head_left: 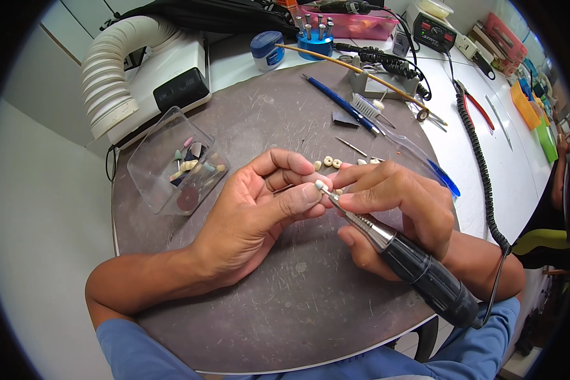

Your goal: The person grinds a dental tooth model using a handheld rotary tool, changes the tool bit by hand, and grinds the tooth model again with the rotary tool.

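Just left of the picture's middle, my left hand [253, 212] pinches a small whitish dental crown [320, 184] between thumb and fingertips, which hide part of it. My right hand [402, 206] is wrapped round a black and silver dental handpiece [418, 263]. Its narrow tip points up and left and meets the crown, though exactly where they touch is too small to tell. The fingertips of both hands are close together. Behind them on the mat lie several more cream-coloured crowns [329, 161], some partly covered by my right hand.
A clear plastic box [164, 199] with burs and discs stands at left, beside a white suction unit [164, 107] with a ribbed hose. A blue pen [342, 101], brush [372, 111], blue bur stand [315, 44] and jar [267, 52] lie beyond. A coiled cord [487, 190] hangs at right.
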Tool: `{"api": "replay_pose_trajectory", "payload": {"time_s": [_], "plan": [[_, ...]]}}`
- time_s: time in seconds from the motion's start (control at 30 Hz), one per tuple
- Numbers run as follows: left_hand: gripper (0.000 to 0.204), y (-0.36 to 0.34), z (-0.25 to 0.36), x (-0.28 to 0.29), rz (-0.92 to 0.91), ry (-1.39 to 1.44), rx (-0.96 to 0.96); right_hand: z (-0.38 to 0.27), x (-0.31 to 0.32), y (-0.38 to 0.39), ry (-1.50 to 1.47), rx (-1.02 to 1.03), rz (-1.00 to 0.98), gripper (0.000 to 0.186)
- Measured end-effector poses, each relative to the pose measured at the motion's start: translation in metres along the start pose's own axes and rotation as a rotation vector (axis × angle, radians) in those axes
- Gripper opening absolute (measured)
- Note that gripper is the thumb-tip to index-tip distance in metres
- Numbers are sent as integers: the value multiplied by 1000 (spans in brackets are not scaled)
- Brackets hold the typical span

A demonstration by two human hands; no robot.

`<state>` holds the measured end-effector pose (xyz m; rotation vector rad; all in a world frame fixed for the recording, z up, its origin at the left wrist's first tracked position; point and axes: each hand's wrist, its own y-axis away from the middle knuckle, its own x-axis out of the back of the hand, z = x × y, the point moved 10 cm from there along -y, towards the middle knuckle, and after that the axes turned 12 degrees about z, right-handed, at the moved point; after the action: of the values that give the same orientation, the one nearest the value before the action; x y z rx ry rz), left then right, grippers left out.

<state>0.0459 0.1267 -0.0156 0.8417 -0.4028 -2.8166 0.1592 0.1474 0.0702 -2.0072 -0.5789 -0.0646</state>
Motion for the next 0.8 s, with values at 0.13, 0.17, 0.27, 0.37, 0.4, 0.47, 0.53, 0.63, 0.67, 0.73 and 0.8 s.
{"api": "replay_pose_trajectory", "payload": {"time_s": [0.13, 0.17, 0.27, 0.37, 0.4, 0.47, 0.53, 0.63, 0.67, 0.73, 0.8], "plan": [[28, 0, -1, 0, -7, -2, 5, 2, 0, -1, 19, -12, 9, 26], [28, 0, -2, 0, -8, -9, 8, 3, 2, 0, 20, -11, 10, 26], [28, 0, -1, -1, -24, -9, 0, 1, -3, 4, -19, 44, -59, 27], [28, 1, -1, 0, -7, -22, 3, 1, -1, 4, 3, 55, -26, 28], [28, 0, -1, 1, -6, -22, 4, 2, -1, 4, 0, 51, -28, 28], [28, 0, -1, -1, -27, -8, -4, 2, -2, 4, -3, 47, -31, 28], [28, 0, 0, -1, -34, -5, -4, 2, -2, 4, 4, 49, -30, 28], [28, 0, -1, -1, -38, -3, -6, 0, -2, 4, 6, 61, -33, 28], [27, 0, -1, -1, -36, -4, -9, 0, -2, 4, 6, 61, -33, 28], [27, 0, -1, -1, -30, -3, -6, 0, -2, 4, 4, 61, -34, 28], [27, 0, -1, -1, -24, -2, -3, -1, -2, 1, 14, 39, 3, 25]]}}
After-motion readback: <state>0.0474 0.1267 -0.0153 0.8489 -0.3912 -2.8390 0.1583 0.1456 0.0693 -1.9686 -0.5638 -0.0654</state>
